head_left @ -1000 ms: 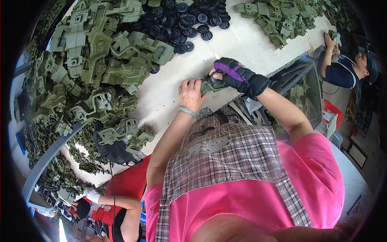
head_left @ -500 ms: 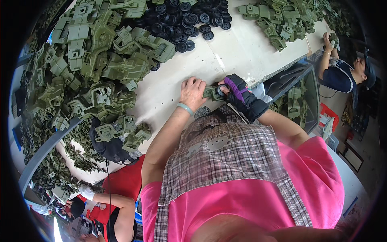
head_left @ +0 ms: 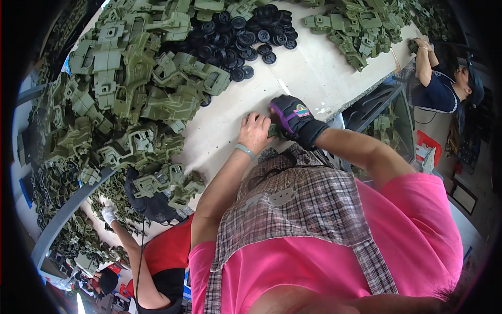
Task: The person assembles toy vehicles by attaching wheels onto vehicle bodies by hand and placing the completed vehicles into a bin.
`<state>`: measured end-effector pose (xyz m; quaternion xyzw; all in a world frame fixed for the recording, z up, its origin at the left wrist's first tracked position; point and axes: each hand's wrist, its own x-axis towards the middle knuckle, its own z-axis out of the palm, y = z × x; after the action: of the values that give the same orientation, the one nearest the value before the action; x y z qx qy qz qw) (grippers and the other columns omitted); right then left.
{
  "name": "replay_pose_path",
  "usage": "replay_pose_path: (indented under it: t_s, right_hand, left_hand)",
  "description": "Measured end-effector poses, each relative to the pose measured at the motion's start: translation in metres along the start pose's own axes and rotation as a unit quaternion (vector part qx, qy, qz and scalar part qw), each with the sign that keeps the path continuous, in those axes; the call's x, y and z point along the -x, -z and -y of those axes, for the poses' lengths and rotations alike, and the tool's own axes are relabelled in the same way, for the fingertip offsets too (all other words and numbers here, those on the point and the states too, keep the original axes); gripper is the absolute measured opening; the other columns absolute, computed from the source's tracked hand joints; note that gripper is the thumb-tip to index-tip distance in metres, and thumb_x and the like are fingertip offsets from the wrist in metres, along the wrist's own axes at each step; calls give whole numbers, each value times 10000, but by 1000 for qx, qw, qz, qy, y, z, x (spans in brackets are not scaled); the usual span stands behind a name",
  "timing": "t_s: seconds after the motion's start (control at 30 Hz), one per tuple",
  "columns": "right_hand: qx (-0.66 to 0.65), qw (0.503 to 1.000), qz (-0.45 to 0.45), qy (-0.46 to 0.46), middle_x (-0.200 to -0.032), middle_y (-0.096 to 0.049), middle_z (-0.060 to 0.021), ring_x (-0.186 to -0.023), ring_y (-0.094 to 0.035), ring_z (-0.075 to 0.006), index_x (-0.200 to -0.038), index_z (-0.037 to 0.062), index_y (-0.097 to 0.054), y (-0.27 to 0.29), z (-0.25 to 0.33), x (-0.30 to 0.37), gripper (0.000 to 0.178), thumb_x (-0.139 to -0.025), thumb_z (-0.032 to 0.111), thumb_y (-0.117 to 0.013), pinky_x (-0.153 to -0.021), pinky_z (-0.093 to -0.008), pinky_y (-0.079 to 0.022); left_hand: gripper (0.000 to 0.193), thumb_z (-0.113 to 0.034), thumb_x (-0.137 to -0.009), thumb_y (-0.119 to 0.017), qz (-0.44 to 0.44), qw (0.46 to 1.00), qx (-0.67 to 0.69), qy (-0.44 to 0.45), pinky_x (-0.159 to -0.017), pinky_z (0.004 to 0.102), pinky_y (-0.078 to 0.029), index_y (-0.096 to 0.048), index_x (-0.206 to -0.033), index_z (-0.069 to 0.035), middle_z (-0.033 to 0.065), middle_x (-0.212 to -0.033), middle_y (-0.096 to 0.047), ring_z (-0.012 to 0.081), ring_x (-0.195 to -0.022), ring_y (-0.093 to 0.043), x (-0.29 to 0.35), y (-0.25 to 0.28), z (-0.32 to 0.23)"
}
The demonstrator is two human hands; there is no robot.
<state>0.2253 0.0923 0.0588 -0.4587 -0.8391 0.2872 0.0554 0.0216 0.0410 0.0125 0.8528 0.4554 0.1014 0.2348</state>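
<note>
At the table's near edge, my bare left hand point(head_left: 254, 134) is closed on one end of a green plastic toy vehicle part point(head_left: 272, 131). A bracelet circles that wrist. My right hand point(head_left: 294, 119), in a black and purple fingerless glove, bears down over the part's other end. Its fingers curl under and are mostly hidden, and so is most of the part. Beyond my hands lies a heap of black toy wheels point(head_left: 230, 47), with a few loose ones at its near side.
Green vehicle parts point(head_left: 130, 73) are piled high at left; another pile point(head_left: 361, 26) lies far right. The pale tabletop point(head_left: 314, 78) runs between. A dark crate point(head_left: 379, 112) stands at my right. A grey curved bar point(head_left: 68, 220) crosses left. Co-workers point(head_left: 436, 78) point(head_left: 157, 267) work either side.
My right hand has rolled over the part and moved slightly left, covering the black wheel seen by its thumb before. My left hand has shifted slightly right and nearer. The left co-worker's gloved hand reached farther.
</note>
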Motion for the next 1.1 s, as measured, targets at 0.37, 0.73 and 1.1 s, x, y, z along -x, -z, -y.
replay_pose_path:
  t_s: [0.37,0.73,1.1]
  right_hand:
    - [-34,993,-21,111,-1005,-669,-210,-953,-654,-416,-1098,43,-632,2,-8,-1,365,-771,172,-728,-855,-493,-527]
    - [-54,957,-255,-126,-947,-623,-181,-876,-638,-357,-1038,36,-593,11,-48,-49,385,-853,275,-833,-761,-458,-528]
    - [-38,952,-262,-157,-992,-647,-205,-930,-634,-404,-1053,29,-614,-18,-61,-55,350,-867,257,-802,-808,-483,-517]
  left_hand:
    - [653,-344,-638,-945,25,1000,16,9,-1074,525,-424,-641,-1162,-101,86,-1301,-616,322,-1307,-510,-2,0,3]
    - [981,-9,-771,-750,-137,958,118,223,-1203,544,-347,-288,-1632,-103,230,-1645,-270,453,-1479,-358,-7,14,2]
    - [1192,-359,-798,-900,-129,848,334,392,-1145,511,-453,-106,-1640,-75,314,-1557,-298,491,-1362,-487,-22,-14,-40]
